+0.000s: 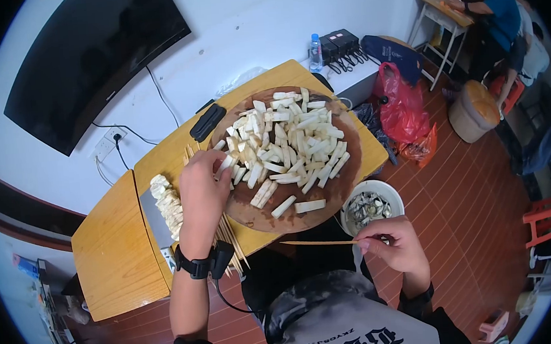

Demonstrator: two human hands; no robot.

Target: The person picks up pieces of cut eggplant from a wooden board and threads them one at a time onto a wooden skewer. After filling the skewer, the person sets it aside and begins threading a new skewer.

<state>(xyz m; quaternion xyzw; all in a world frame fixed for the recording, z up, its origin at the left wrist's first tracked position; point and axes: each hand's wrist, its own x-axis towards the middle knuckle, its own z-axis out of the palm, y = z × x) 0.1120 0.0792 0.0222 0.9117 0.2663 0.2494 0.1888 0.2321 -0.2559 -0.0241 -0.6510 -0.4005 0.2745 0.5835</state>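
Observation:
My left hand (204, 181) is at the left edge of the round brown board (246, 216), its fingers closed on a pale cut strip (226, 165). My right hand (391, 245) pinches one end of a thin wooden skewer (320, 241), which points left in front of the board. Many pale strips (279, 133) are heaped on the board. More skewers (234, 243) lie in a bundle under and beside my left wrist. Left of that hand, filled skewers of pale pieces (166, 203) lie in a row on a grey tray (152, 222).
A white bucket (392, 195) with scraps stands right of the table (145, 159). A black case (208, 122) lies behind the board. Red bags (400, 107), a bottle (315, 54) and a beige bucket (468, 118) are at the right. Other people (503, 18) are at the upper right.

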